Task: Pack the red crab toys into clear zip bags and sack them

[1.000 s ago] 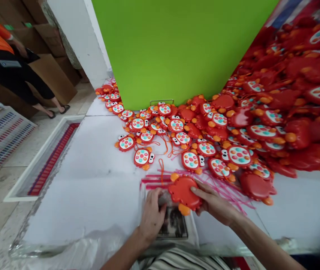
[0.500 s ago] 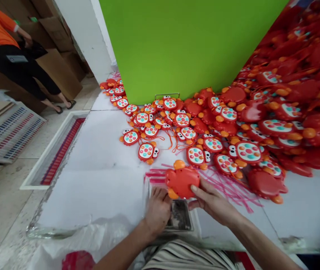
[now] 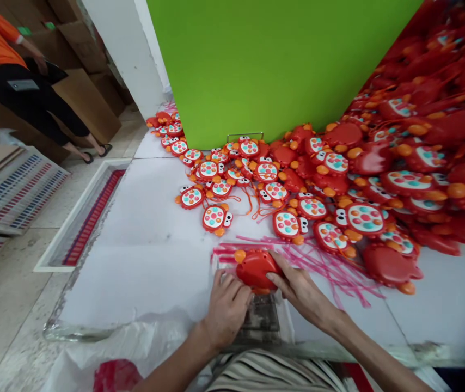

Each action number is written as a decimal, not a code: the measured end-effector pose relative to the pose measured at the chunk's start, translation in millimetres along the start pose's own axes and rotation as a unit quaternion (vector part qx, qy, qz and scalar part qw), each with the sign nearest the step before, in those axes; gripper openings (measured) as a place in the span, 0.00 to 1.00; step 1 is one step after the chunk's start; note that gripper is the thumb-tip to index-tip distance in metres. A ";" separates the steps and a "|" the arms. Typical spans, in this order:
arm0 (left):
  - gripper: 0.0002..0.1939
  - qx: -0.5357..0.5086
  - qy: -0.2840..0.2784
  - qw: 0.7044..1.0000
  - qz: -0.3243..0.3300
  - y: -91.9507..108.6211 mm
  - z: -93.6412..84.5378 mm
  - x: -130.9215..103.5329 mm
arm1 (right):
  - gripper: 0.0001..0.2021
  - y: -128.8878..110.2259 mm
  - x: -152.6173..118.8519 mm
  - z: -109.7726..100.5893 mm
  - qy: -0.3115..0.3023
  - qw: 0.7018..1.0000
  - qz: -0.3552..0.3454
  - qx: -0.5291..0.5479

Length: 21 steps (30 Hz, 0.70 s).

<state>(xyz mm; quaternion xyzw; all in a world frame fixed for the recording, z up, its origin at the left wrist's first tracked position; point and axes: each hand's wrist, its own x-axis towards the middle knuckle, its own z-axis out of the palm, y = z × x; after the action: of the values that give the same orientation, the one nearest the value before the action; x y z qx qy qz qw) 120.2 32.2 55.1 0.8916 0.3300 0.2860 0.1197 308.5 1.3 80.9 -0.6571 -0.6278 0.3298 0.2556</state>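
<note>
Toys (image 3: 287, 224) heap before a green panel (image 3: 277, 68), right hand (image 3: 303, 291) gripping a red toy (image 3: 256, 269), left hand (image 3: 227, 309) curled, hold unclear.

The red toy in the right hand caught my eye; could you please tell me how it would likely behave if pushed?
The red toy is probably stiff, as its moulded-looking shell shows no bend under the right hand. Its shiny surface may feel somewhat slippery. It seems unlikely to roll, being flattish with orange knobs jutting from its edge.

L hand (image 3: 228, 306) palm dn, fingers bent; R hand (image 3: 298, 287) gripping w/ thumb on top; f'arms (image 3: 373, 351) angled in.
</note>
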 end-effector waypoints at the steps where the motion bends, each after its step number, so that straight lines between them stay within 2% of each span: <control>1: 0.08 -0.002 0.001 1.000 -0.002 -0.1 -3.3 -0.3 | 0.26 0.0 -0.3 0.0 -0.002 1.000 -0.002 0.000; 4: 0.08 -0.034 0.017 0.999 -0.018 -3.8 -17.5 -1.9 | 0.25 -1.4 -1.3 -2.4 -0.005 1.000 -0.008 0.002; 5: 0.08 -0.056 0.026 0.997 -0.050 -6.4 -23.7 -2.3 | 0.25 -1.8 -1.7 -3.8 -0.002 1.000 -0.011 0.002; 7: 0.08 -0.118 0.039 0.976 -0.180 -13.1 -35.8 -1.9 | 0.25 -1.8 -2.4 -6.7 0.009 1.000 -0.015 0.001; 9: 0.10 -0.214 0.026 0.917 -0.336 -20.2 -43.4 0.2 | 0.24 -1.4 -3.1 -8.1 0.019 1.000 -0.021 -0.003; 11: 0.13 -0.323 -0.013 0.844 -0.427 -25.1 -43.4 4.2 | 0.24 -1.2 -3.6 -7.4 0.022 0.999 -0.032 -0.009; 12: 0.14 -0.369 -0.036 0.816 -0.444 -26.3 -40.7 6.8 | 0.24 -1.3 -3.8 -6.6 0.021 0.999 -0.040 -0.013; 14: 0.12 -0.421 -0.058 0.789 -0.444 -26.6 -32.6 12.5 | 0.23 -1.9 -3.9 -5.4 0.011 0.998 -0.057 -0.024; 18: 0.09 -0.419 -0.037 0.803 -0.423 -21.6 -20.5 21.8 | 0.20 -5.1 -3.3 -10.2 -0.025 0.994 -0.090 -0.055; 21: 0.09 -0.445 -0.040 0.788 -0.423 -16.4 -19.7 24.8 | 0.17 -10.0 -2.2 -16.0 -0.097 0.982 -0.124 -0.103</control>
<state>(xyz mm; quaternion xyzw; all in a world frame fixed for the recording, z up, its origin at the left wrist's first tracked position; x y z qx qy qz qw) 115.5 61.3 75.1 0.5213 0.5056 0.2858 0.6252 314.0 1.2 99.0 -0.5615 -0.7571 0.2912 0.1632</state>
